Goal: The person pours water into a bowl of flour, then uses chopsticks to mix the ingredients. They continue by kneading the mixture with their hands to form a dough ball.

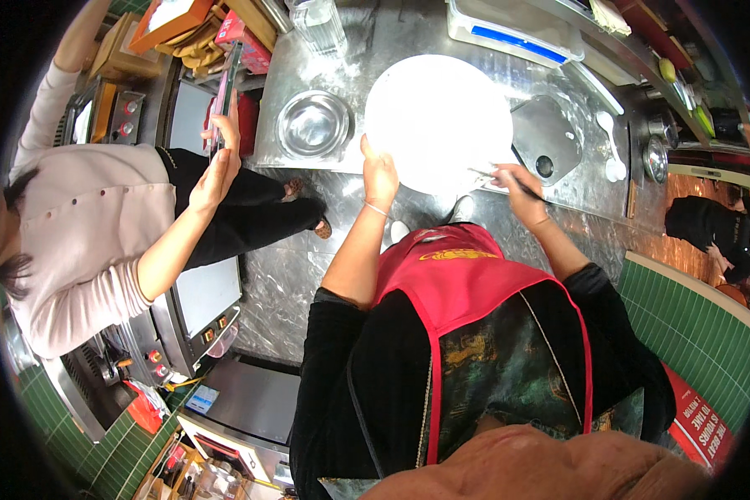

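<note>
A large round white disc (437, 117), glaring so that its surface detail is lost, lies at the front edge of the steel counter (350, 79). My left hand (379, 173) grips its near left rim, thumb up against the edge. In my right hand (518, 193) is a thin tool with a dark handle (532, 192), held between closed fingers. Its pale tip is at the disc's near right edge; whether it touches cannot be seen, nor what kind of tool it is. Left of the disc sits a shiny round metal bowl (312, 123).
Right of the disc lie a flat grey piece (546, 129) with a black round spot and a white spoon (612, 146). A clear jug (318, 29) and a plastic box (517, 33) stand behind. At left, a person (100, 225) holds up a phone (223, 87); another person (708, 233) is far right.
</note>
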A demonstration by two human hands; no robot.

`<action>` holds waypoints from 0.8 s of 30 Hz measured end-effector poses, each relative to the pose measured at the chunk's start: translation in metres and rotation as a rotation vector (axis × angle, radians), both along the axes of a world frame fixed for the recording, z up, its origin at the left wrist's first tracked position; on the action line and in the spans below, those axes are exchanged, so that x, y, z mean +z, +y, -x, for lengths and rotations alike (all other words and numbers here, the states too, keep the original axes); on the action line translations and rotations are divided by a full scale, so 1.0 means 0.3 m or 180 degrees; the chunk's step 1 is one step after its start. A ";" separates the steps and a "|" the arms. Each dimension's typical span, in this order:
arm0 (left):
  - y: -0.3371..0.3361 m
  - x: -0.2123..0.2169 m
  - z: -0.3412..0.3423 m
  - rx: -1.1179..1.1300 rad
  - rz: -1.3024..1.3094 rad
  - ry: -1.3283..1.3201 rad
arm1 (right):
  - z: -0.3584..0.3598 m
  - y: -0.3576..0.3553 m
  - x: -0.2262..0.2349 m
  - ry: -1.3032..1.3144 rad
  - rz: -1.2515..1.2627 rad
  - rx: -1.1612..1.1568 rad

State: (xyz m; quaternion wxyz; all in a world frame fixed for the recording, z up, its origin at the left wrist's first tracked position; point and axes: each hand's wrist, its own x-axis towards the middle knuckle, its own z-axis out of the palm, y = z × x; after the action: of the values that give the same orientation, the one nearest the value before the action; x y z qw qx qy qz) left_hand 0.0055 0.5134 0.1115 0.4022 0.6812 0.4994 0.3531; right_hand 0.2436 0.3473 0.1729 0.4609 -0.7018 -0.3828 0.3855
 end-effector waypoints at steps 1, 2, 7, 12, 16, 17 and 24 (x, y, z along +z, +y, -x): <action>0.001 0.003 -0.001 -0.0031 -0.0096 -0.0020 | -0.052 0.010 0.009 -0.0257 0.0107 -0.0308; -0.001 0.006 0.001 -0.0028 0.0214 -0.0086 | -0.083 0.051 0.001 -0.0175 -0.0197 -0.0531; 0.001 -0.016 0.014 -0.0105 0.0294 0.0102 | -0.021 0.220 -0.065 0.0087 -0.0638 -0.0066; 0.017 -0.068 0.001 -0.0078 -0.0026 -0.0252 | 0.176 0.176 -0.067 -0.0137 -0.1104 0.0449; 0.003 -0.041 0.005 -0.0058 0.0010 0.0030 | 0.156 0.316 -0.096 -0.1029 -0.1078 0.0674; -0.001 -0.025 0.005 -0.0037 0.0134 -0.0032 | 0.122 0.356 -0.101 -0.0914 -0.1138 0.0727; -0.026 0.039 -0.023 0.0311 0.0733 -0.0380 | -0.049 0.050 -0.003 -0.0099 -0.0213 -0.0728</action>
State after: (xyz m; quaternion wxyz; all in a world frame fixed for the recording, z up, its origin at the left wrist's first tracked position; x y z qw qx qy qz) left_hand 0.0125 0.5057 0.1232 0.4891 0.5833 0.5444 0.3525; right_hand 0.2582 0.3622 0.1722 0.5189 -0.7310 -0.3200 0.3065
